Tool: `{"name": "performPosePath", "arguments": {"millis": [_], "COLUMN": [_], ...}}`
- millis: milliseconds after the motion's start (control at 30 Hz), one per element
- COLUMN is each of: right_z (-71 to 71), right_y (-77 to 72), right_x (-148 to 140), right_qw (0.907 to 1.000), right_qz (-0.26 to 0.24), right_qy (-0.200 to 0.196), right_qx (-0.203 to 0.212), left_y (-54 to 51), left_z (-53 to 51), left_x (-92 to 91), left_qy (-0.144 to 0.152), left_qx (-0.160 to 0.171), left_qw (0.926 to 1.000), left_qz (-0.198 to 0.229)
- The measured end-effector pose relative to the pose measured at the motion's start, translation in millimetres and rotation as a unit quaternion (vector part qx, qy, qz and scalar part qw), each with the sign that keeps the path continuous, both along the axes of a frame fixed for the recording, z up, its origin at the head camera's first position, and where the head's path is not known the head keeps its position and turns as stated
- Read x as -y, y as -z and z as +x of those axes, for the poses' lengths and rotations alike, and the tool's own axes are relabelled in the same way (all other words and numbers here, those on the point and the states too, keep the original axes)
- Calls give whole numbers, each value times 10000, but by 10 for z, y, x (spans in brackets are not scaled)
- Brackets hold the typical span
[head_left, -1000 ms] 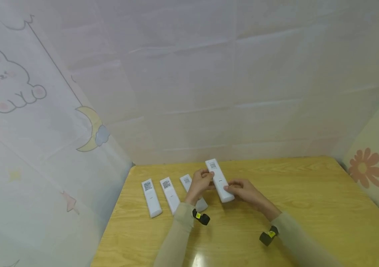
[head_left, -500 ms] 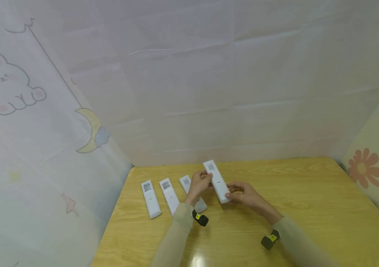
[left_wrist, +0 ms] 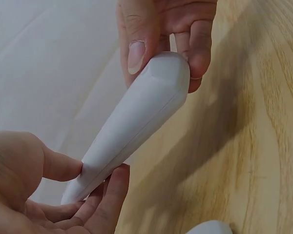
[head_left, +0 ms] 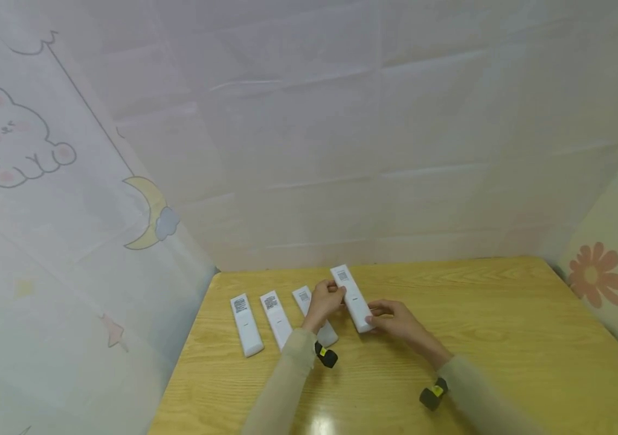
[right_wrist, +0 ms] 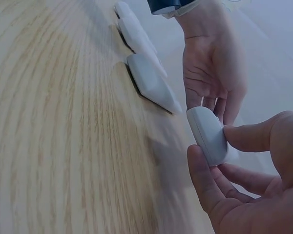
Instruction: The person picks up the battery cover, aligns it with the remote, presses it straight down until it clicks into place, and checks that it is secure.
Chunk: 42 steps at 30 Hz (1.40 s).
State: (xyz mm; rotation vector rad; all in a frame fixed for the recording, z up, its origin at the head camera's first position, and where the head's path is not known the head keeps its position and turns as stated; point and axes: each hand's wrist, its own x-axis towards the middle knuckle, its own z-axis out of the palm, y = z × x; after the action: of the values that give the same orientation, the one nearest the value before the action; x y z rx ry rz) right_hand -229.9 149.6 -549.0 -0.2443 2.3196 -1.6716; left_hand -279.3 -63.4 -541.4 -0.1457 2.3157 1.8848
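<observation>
Both hands hold one white remote control at a slant above the table, its back with a printed code patch facing up in the head view. My left hand pinches its far part between thumb and fingers. At the near, rounded end, my right hand grips it, thumb on one side and fingers on the other, as the right wrist view also shows on the remote control. Left of it lie more white remote controls: one farthest left, a second, and a third partly hidden behind my left hand.
The wooden table spreads out under both arms. Behind it hangs a pale creased sheet, with printed cartoon sheets at the sides. A black wrist camera sits on the left sleeve, another black camera on the right.
The held remote control has come slightly down and to the left in the head view, both hands moving along with it. The lying remote controls have stayed put.
</observation>
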Motion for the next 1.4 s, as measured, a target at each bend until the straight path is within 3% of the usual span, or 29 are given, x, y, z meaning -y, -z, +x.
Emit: {"name": "performPosePath", "arguments": {"millis": [300, 533, 700, 933, 1200, 1400], "right_z": [-23, -47, -43, -78, -102, -92], "right_y": [101, 179, 185, 183, 149, 164], "right_x": [111, 160, 168, 160, 145, 167], "right_qw": [9997, 9955, 9964, 9939, 9908, 9890], "right_qz": [40, 611, 530, 787, 1027, 1208], "right_qy": [255, 591, 569, 594, 569, 636], "right_qx": [19, -413, -338, -498, -677, -566], "left_y": [51, 112, 105, 85, 84, 117], "left_z": [-45, -97, -108, -118, -148, -141], "left_x": [15, 18, 13, 6, 12, 12], "left_qy": [66, 196, 170, 142, 244, 303], "left_qx": [-88, -61, -30, -180, -124, -81], "left_qw": [9977, 9956, 9943, 9873, 9869, 9816], "left_qz": [-662, -910, -1048, -1572, -1588, -1881]}}
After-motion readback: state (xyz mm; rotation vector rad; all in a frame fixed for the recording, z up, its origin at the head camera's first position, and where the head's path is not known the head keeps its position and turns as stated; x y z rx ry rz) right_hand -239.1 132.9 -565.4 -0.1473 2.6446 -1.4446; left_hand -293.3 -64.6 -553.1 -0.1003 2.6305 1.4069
